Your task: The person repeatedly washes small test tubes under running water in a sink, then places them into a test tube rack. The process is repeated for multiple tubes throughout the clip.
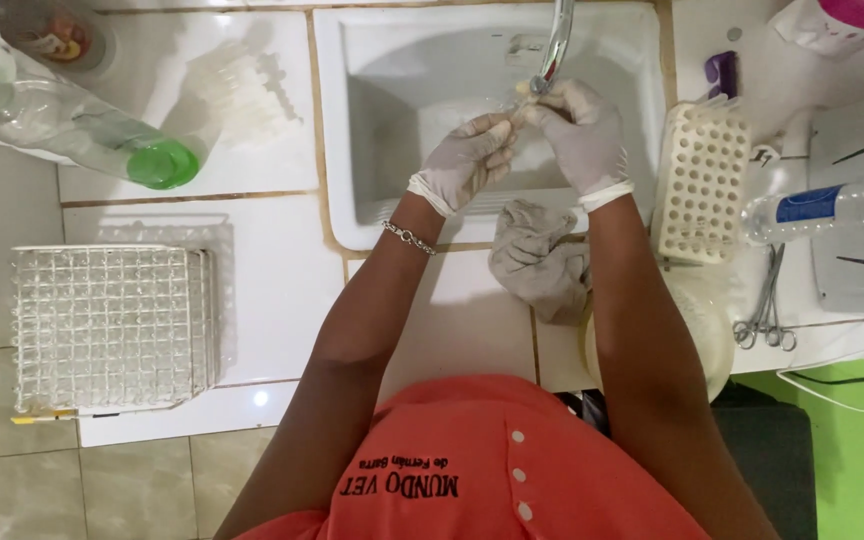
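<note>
Grey cloth (pixel 537 260) on sink (pixel 352 150) rim – racks (pixel 702 180) beside

Both the left hand (pixel 467 160) and the right hand (pixel 584 135) wear thin, whitish disposable gloves, each ending in a rolled cuff at the wrist. Just below the left glove's cuff, a silvery chain bracelet (pixel 409 238) circles the wrist. The forearms are bare. Further below the bracelet is an orange-red shirt (pixel 492 465) with dark printed lettering and a row of small white buttons.
</note>
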